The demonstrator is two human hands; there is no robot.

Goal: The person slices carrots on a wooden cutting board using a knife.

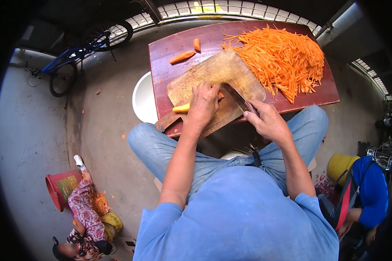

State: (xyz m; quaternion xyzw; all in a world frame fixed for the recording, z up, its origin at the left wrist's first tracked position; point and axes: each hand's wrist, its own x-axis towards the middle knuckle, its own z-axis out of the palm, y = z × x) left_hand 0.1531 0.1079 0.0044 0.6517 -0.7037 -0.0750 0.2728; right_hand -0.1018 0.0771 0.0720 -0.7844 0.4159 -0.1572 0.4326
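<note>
My right hand [268,121] grips the wooden handle of a knife [234,93]. The knife's dark blade slants over a worn wooden cutting board [244,78]. On the board, my left hand [204,102] is closed with its fingers bent down over a carrot [221,95]; only a little orange shows between the fingertips and the blade. A yellowish-orange carrot piece [181,108] lies against the left side of that hand. Behind the board's right edge rises a big heap of carrot strips [287,56]. Two carrot pieces, one long [182,57] and one short [197,44], lie behind the board.
The red table [165,43] stands before my knees, with a white basin [143,100] at its left. A blue bicycle [74,54] leans far left. Lower left, a person [87,209] sits by a red bucket [56,189]. Another person in blue [370,191] is at right, near a yellow bucket [340,167].
</note>
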